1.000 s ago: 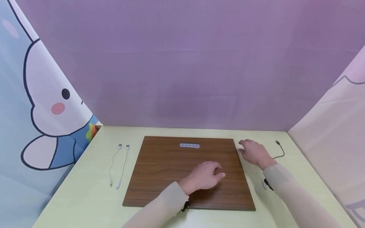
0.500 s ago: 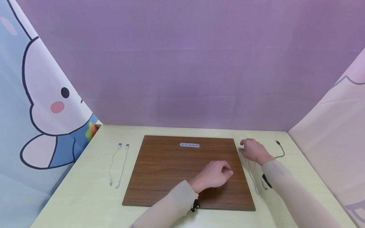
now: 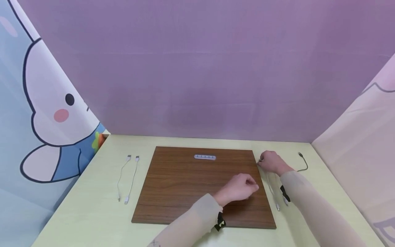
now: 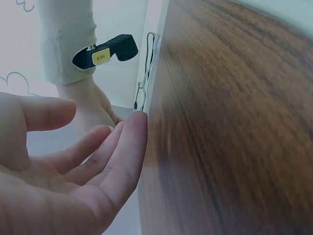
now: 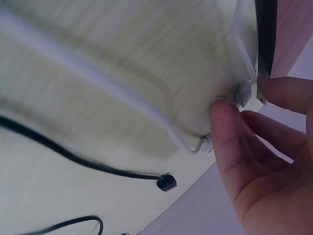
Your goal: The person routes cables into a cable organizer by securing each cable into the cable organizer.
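Note:
My right hand (image 3: pixel 273 162) is at the board's far right corner. In the right wrist view its thumb and fingertips close around the plug (image 5: pixel 243 93) of a white USB cable (image 5: pixel 239 39), beside the board's edge. My left hand (image 3: pixel 237 188) hovers over the right part of the brown wooden board (image 3: pixel 182 185), fingers loosely bent and holding nothing. In the left wrist view the left fingers (image 4: pixel 129 147) are apart from the thumb. A white slotted cable clip (image 3: pixel 205 157) lies near the board's far edge.
Two short white USB cables (image 3: pixel 133 180) lie left of the board. To the right are another white cable (image 5: pixel 98 73), its plug near my right fingers, and black cables (image 5: pixel 73 156). A purple curtain (image 3: pixel 197 68) hangs behind the pale table (image 3: pixel 77 206).
My right fingers have closed in at the white cable's plug near the board's corner. My left hand has moved right across the board, its fingers drawing closer together.

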Demonstrator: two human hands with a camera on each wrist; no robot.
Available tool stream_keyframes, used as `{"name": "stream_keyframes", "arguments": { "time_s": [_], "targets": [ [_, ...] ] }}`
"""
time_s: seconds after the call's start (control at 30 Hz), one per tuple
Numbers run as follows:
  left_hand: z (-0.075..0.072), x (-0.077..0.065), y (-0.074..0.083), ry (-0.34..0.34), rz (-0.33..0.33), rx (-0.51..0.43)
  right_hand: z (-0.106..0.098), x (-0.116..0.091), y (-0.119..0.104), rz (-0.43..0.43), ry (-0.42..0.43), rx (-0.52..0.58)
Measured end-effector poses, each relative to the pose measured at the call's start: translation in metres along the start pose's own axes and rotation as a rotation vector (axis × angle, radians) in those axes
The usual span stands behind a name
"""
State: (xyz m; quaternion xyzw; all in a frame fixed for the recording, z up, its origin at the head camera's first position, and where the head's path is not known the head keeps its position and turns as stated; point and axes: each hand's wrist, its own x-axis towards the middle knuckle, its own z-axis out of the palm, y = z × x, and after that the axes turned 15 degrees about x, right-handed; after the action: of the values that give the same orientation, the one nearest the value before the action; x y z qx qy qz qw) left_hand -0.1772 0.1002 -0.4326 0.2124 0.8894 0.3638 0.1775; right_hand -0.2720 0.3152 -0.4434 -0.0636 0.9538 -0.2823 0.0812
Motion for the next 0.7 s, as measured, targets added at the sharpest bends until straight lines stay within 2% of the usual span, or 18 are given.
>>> {"name": "stream_keyframes", "arguments": {
  "time_s": [0.27, 0.37, 0.53, 0.7],
  "targets": [
    [0.0058, 0.0016, 0.0026, -0.02, -0.012, -0.002, -0.0012, 0.0012, -0.0006, 0.006, -0.004, 0.037],
    [0.007, 0.0025, 0.0037, -0.024, -0.015, -0.004, -0.0003, 0.0005, 0.0, 0.035, -0.001, 0.1],
    [0.0077, 0.0025, 0.0072, -0.026, -0.015, 0.004, 0.0018, -0.0023, 0.0025, 0.034, 0.023, 0.221],
    [0.0107, 0.0035, 0.0102, -0.026, -0.026, -0.01, 0.0029, -0.0045, 0.0079, 0.093, 0.039, 0.396]
  ]
}}
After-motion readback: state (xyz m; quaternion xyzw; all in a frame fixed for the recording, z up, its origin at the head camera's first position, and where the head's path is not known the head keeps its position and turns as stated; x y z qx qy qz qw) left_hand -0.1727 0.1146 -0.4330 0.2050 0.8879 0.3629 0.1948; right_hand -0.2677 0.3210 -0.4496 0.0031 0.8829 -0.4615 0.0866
